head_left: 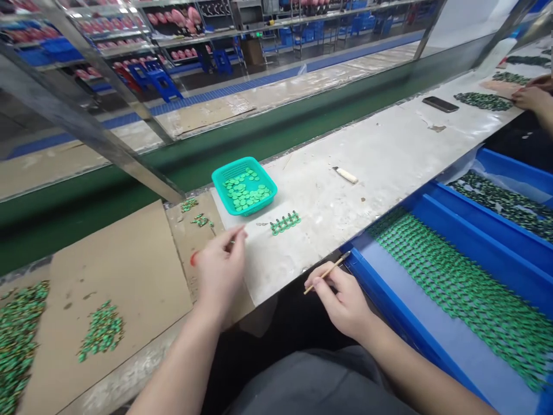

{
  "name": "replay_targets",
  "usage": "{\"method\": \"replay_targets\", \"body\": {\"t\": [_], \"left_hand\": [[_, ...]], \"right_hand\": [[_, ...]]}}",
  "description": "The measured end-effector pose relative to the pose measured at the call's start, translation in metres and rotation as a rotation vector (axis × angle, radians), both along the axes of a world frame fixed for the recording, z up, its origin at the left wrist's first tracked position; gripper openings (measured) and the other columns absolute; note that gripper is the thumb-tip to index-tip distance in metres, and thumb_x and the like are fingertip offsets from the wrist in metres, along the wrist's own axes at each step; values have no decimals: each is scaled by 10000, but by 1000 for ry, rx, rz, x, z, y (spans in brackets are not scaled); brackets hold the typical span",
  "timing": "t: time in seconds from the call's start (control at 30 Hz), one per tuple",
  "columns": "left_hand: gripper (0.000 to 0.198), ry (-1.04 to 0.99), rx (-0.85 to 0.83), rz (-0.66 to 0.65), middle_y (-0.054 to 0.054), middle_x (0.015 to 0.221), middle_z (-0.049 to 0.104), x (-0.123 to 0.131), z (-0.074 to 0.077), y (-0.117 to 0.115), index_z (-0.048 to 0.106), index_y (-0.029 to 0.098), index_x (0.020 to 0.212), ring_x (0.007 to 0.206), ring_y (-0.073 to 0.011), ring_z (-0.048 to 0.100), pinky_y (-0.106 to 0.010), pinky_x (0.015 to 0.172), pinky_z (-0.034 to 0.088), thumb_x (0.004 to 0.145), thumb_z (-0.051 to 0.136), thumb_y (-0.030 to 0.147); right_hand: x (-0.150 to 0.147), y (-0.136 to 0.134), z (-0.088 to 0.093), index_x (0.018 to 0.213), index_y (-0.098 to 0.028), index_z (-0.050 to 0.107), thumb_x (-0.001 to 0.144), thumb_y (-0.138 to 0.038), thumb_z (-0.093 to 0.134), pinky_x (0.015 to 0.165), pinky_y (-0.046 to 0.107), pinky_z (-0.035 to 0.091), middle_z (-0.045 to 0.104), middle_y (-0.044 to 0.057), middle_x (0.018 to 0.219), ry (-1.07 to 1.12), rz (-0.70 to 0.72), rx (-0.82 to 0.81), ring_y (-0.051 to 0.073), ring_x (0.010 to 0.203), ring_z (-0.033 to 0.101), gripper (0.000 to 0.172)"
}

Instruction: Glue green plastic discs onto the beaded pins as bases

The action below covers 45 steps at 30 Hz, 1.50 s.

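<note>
- Gripping a thin wooden stick (326, 272), the right hand (341, 302) is pictured closed at the near edge of the bench. The stick is pinched between thumb and forefinger and angled up and away.
- The left hand (220, 271) is held where the cardboard sheet (129, 259) meets the pale bench top (380, 155). Thumb and forefinger are drawn together, and whether anything is caught between them cannot be told.
- Loose heaps of green parts (101, 331) are spread on the cardboard to the left. A blue tray (475, 225) to the right is packed with ranks of similar parts.
- A short row of green pieces (285, 222) is laid on the bench top just beyond both hands, touched by neither.
- The row is judged light, small and rigid, and easily scattered if nudged. It is best taken by fingertips at its two ends. The stick is judged light, stiff and brittle.
- A teal basket (224, 199) of green discs is set just behind the row, with a white-handled tool (345, 174) farther back.
- A dark phone (439, 104) and another person's hand (533, 98) are seen at the far end, beside the green conveyor belt (302, 124).
</note>
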<state>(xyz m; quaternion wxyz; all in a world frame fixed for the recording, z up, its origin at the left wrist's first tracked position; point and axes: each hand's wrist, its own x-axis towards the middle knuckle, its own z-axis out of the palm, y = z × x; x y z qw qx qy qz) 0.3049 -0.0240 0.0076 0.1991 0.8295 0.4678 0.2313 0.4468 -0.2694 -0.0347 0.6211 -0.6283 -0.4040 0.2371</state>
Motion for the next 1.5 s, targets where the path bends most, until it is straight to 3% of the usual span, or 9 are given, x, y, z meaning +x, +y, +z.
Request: {"method": "replay_targets", "body": {"t": [0.2,0.37,0.57,0.83,0.93,1.07,1.2,1.37,1.5], "left_hand": [[220,425,9,-100,-86,1172,882,-10,42,59,891,279,1077,1135,-335,806,-459,976,641,995,688,297],[267,698,-57,-193,-75,1221,821,15,41,73,801,205,1165,1145,-239,776,-484,1075,654,1071,787,455],[362,768,-19,-244,-84,1247,815,13,44,69,791,206,1207,1161,-246,772,-489,1081,642,1090,740,544],[339,709,135,-462,-82,1290,828,0,32,53,864,278,1123,1272,-312,730,-440,1033,583,1019,564,158],[173,733,131,-475,-81,1286,807,3,32,59,807,222,1170,1206,-269,737,-464,1056,611,1080,668,272],[252,735,146,-513,-88,1341,779,5,33,70,780,211,1202,1249,-255,727,-495,1118,620,1093,749,436],[244,709,155,-536,-78,1235,799,10,33,78,780,199,1079,1184,-241,742,-473,1081,629,1081,762,442],[185,543,207,-546,-64,1101,858,-21,30,53,831,276,977,1074,-259,790,-372,913,613,1046,660,289],[385,365,317,-574,-94,1140,887,-94,13,-3,871,257,1177,1013,-260,796,-407,915,633,1139,488,279]], "right_hand": [[-10,4,7,1084,-238,756,1156,-251,523,788,311,606,735,6,832,70,-35,42,179,792,737,244],[-20,6,12,1084,-245,755,1160,-281,522,686,294,513,618,-29,777,27,-5,-12,155,694,612,247],[-24,4,16,1048,-247,750,1150,-303,529,692,304,478,554,-36,747,-23,-8,-57,160,685,558,250],[-28,7,21,1050,-234,751,1147,-333,524,678,307,476,557,-28,747,-28,49,-110,163,670,548,267],[-29,7,22,1046,-227,748,1148,-331,517,664,307,466,529,-36,718,-23,71,-122,160,649,526,273],[-31,7,20,1031,-223,742,1148,-324,512,661,303,474,544,-36,720,-13,85,-122,151,630,501,277],[-32,7,19,1032,-226,745,1153,-328,519,726,313,547,692,11,819,-19,82,-123,175,729,646,276],[-32,1,16,1247,-239,797,1183,-373,521,730,323,610,738,27,853,-70,69,-120,198,770,719,313],[-32,-4,12,1793,-327,441,1207,-285,474,551,259,567,807,-9,921,19,151,-131,115,525,602,589]]}}
